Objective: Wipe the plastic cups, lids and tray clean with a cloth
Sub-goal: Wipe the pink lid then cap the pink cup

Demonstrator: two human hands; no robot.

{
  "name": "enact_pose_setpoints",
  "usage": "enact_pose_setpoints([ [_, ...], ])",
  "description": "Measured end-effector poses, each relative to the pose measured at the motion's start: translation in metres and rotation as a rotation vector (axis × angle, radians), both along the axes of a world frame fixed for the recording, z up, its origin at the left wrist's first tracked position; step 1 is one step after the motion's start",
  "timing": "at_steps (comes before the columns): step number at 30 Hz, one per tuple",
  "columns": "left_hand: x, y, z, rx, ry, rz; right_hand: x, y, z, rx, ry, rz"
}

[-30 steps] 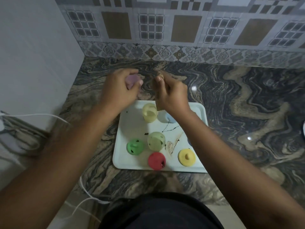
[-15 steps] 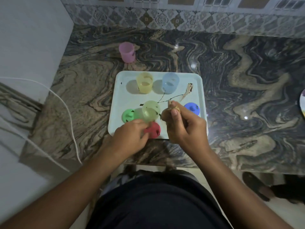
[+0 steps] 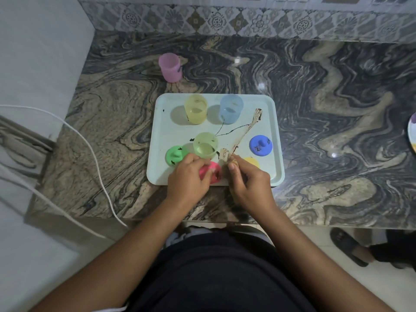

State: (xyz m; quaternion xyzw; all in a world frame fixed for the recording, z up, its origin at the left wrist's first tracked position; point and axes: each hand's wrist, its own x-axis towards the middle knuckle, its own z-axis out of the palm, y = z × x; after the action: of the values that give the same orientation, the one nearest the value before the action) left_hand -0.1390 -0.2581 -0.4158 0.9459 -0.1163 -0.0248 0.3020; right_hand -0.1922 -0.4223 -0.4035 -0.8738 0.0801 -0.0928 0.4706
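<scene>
Pink plastic cup (image 3: 170, 67) now parked beyond the pale rectangular tray (image 3: 171, 136) (still streaked); left hand (image 3: 189, 176) grips the round red lid (image 3: 210, 173) at its near edge, right hand (image 3: 247, 183) pinches a crumpled beige cloth (image 3: 233, 162), so lid-wiping apparently comes next.

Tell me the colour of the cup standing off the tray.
Pink: the cup on the counter behind the tray, clearest in the head view.
</scene>
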Motion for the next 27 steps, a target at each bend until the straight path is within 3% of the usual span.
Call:
enact_pose_setpoints([
  [4, -0.009, 0.003, 0.001, -0.160, -0.004, 0.067, -0.003, 0.002, 0.002, 0.122, 0.088, -0.035],
  [9, -0.017, 0.010, 0.019, -0.450, 0.145, 0.197, -0.008, 0.012, 0.018, 0.379, 0.174, -0.010],
  [19, -0.008, 0.018, 0.075, -1.217, 0.785, 0.485, 0.000, 0.011, 0.059, 0.585, 0.084, -0.037],
  [23, 0.001, 0.022, 0.087, -1.364, 1.072, 0.416, 0.008, 0.005, 0.068, 0.612, -0.035, -0.073],
  [27, 0.004, 0.022, 0.094, -1.380, 1.049, 0.407, 0.017, 0.003, 0.069, 0.608, -0.160, -0.180],
])
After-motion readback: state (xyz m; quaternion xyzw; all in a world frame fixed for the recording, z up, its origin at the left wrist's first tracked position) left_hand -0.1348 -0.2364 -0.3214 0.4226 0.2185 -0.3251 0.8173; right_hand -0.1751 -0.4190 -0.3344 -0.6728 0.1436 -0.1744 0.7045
